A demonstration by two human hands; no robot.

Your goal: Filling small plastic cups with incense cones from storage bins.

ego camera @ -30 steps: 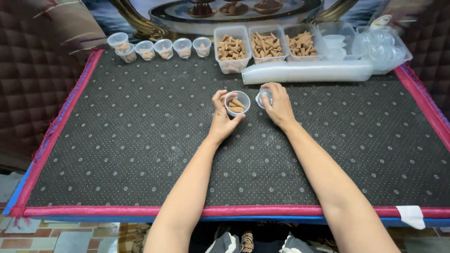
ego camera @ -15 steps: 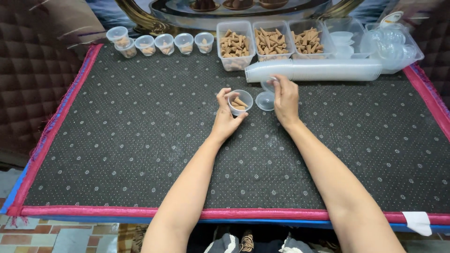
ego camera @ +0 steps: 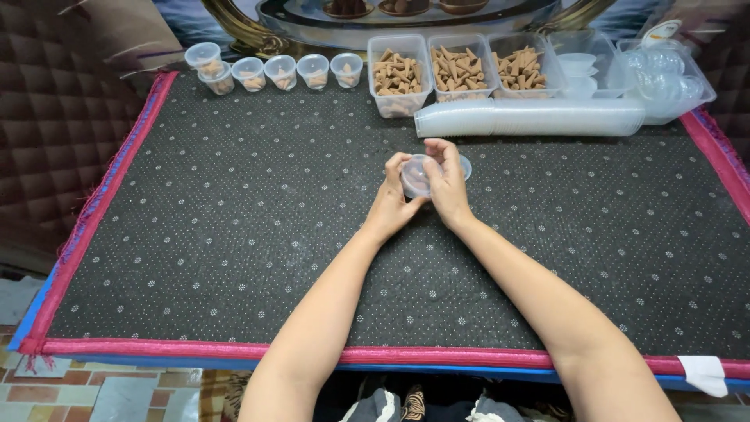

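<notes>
Both hands meet mid-mat: the left hand (ego camera: 391, 205) and right hand (ego camera: 449, 187) close their fingers around a small clear cup (ego camera: 414, 175) with a lid over it, above the dotted black mat (ego camera: 195, 234); 3 tubs of brown cones (ego camera: 461, 66) sit beyond

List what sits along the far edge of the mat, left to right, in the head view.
Row of small filled plastic cups → three clear tubs of brown cones → tub of small empty cups → bag of clear lids. The lying sleeve of stacked cups overlaps these, so it is left out.
</notes>
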